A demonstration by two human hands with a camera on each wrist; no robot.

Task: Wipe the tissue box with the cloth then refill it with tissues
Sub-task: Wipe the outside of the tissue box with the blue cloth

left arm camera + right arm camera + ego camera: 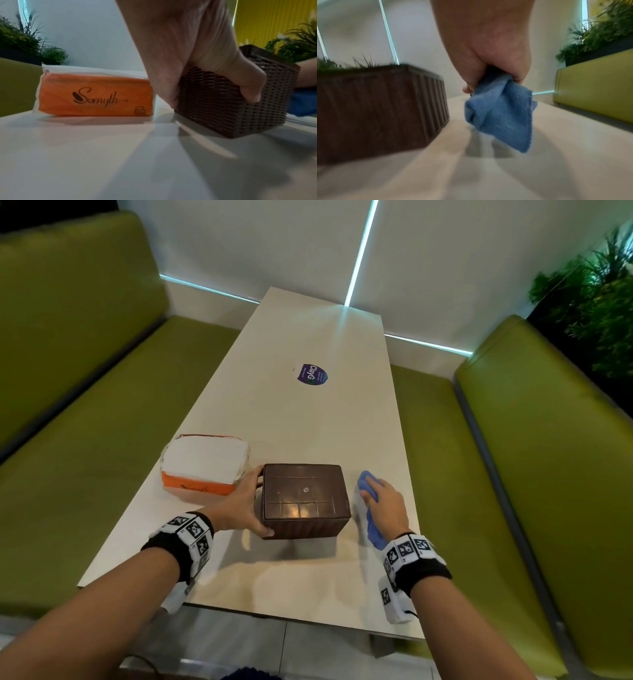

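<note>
2 green benches (78, 392) flank a long pale tabletop (294, 419), and potted plants (596, 296) stand behind the right-hand one. A round purple sticker (312, 374) lies flat near the middle of the tabletop.

Near the front edge, the brown woven tissue box (305, 498) stands with a flat, ribbed face turned up. In the left wrist view its woven side wall (240, 105) meets the tabletop. Just to its left, close but apart, lies the orange pack of tissues (205, 465), its white tissues showing on top and its printed orange side (96, 96) facing the person.

The left hand (239, 505) takes the box from its left side: the grip spans that end, with the thumb (248, 86) curled onto the near wall and the fingers (255, 474) reaching round the far corner.

The right hand (387, 505) is just right of the box, not touching it. Its grip is closed tight on the blue cloth (371, 508), which is bunched in the fist (491, 56). A loose fold of cloth (501, 116) hangs below the fingers, above the tabletop.
</note>
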